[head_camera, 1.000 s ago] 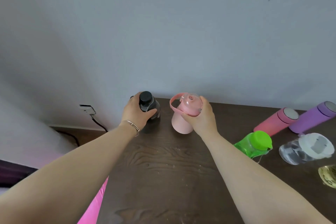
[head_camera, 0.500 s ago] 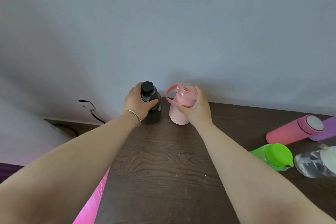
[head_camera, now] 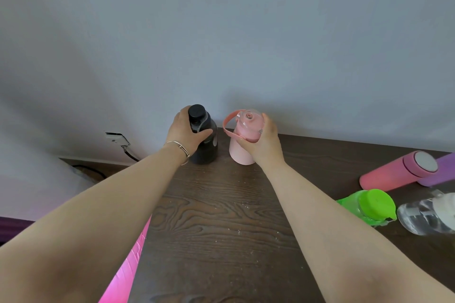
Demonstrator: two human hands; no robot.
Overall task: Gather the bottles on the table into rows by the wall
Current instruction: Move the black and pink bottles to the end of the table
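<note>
A black bottle (head_camera: 206, 147) stands upright at the table's far left corner, close to the wall, and my left hand (head_camera: 186, 134) is wrapped around its neck and shoulder. Just to its right a pale pink bottle (head_camera: 240, 152) with a loop strap also stands upright by the wall, with my right hand (head_camera: 263, 142) gripping its lid and upper body. The two bottles stand side by side with a small gap between them. My hands hide part of each bottle.
On the dark wooden table (head_camera: 216, 229) at the right lie a pink flask (head_camera: 391, 172), a purple flask (head_camera: 440, 172), a green bottle (head_camera: 369, 204) and a clear bottle (head_camera: 426, 216). A wall socket with cable (head_camera: 118, 139) sits left of the table. A bright pink object (head_camera: 125, 268) lies below the left edge.
Both hands carried the black and pale pink bottles farther back until they stand against the wall. The view shifted left, pushing the lying bottles toward the right edge.
</note>
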